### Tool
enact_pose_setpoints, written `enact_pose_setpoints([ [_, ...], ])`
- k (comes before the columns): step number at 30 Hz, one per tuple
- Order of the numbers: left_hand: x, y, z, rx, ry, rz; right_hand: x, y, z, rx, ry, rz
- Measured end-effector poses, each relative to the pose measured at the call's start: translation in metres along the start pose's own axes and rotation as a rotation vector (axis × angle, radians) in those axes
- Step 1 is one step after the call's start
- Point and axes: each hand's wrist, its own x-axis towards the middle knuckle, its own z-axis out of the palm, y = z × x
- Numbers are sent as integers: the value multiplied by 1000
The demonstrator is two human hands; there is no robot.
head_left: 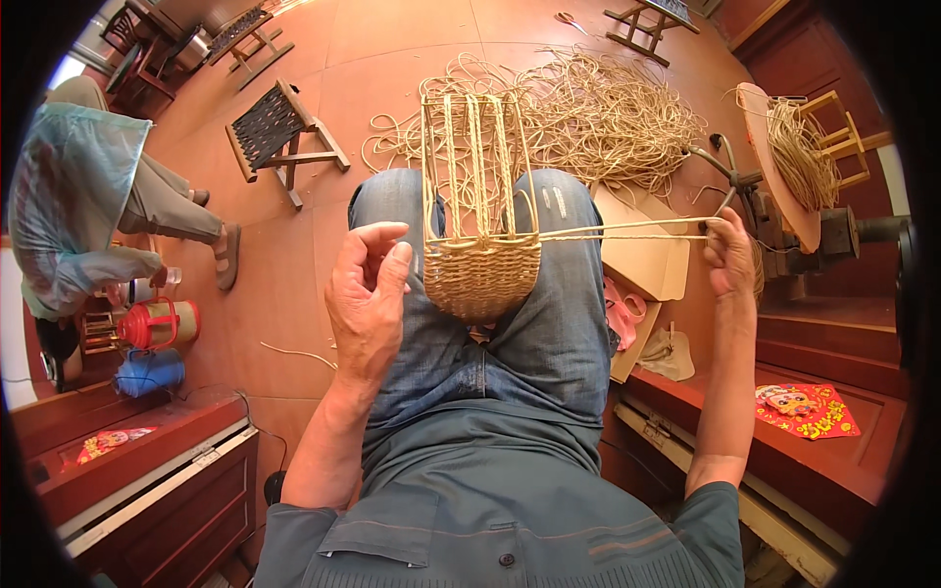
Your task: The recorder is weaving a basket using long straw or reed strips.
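Note:
A partly woven basket (481, 281) of tan cord rests across my thighs, held on a thin rectangular frame. Its near end is closely woven, while upright cords run through the open far part. My right hand (728, 257), out to the right, pinches a doubled length of cord (637, 225) stretched taut from the basket's right edge. My left hand (370, 299) is raised just left of the weave, apart from it. Its fingers are bent, with a gap between thumb and forefinger and nothing visible in them.
Loose cord (613, 122) lies heaped beyond my knees. Cardboard (642, 240) sits by my right knee, near a round board (774, 162) with coiled cord. A folding stool (267, 127) stands ahead left. At left, another person (83, 186) bends near a red thermos (152, 325). Scissors (571, 21) lie far off.

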Motion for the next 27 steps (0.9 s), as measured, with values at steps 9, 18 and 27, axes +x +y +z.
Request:
enact_pose_setpoints([
  [9,13,3,-18,29,56,-39,81,-28,-271,300,720,92],
  [18,20,28,80,768,-337,777,116,-109,-283,365,750,-204],
  [27,26,21,88,544,-315,675,85,-172,-146,-39,185,-353],
])
